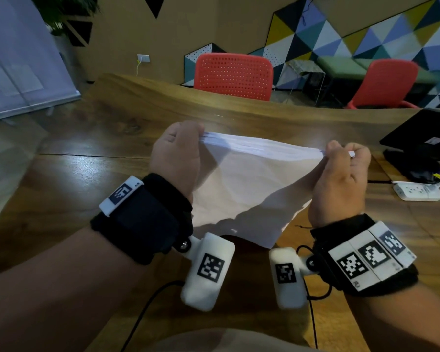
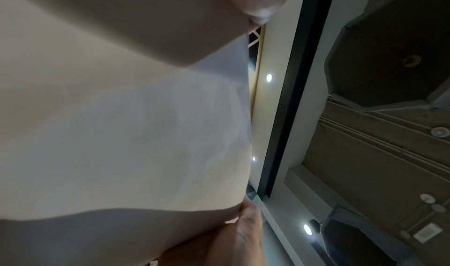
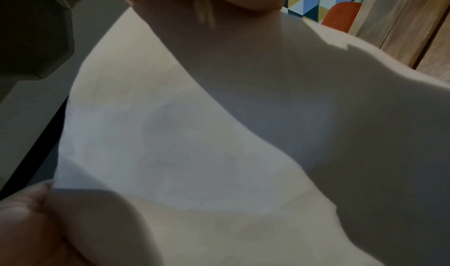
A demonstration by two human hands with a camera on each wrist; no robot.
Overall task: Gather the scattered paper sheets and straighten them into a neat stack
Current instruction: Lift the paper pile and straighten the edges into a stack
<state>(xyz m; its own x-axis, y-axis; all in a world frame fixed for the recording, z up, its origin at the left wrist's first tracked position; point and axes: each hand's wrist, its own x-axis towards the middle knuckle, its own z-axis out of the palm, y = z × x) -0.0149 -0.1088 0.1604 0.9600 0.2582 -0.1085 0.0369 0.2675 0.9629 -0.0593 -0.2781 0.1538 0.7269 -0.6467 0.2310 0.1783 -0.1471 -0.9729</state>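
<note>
The left hand (image 1: pixel 174 158) has its fingers curled tight over the upper left corner of the paper stack (image 1: pixel 249 184) — the sheets are pinched there and held up above the wooden desk (image 1: pixel 92 174), sagging toward the person. Across the top edge, the right hand (image 1: pixel 341 179) grips the opposite corner, fingers closed on it. A white power strip (image 1: pixel 417 191) lies further right.

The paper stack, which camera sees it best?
The head view: it shows the whole paper stack over the table, the left hand and the right hand each gripping a top corner. Both wrist views show only a close, shadowed white sheet, edges cut off.
</note>
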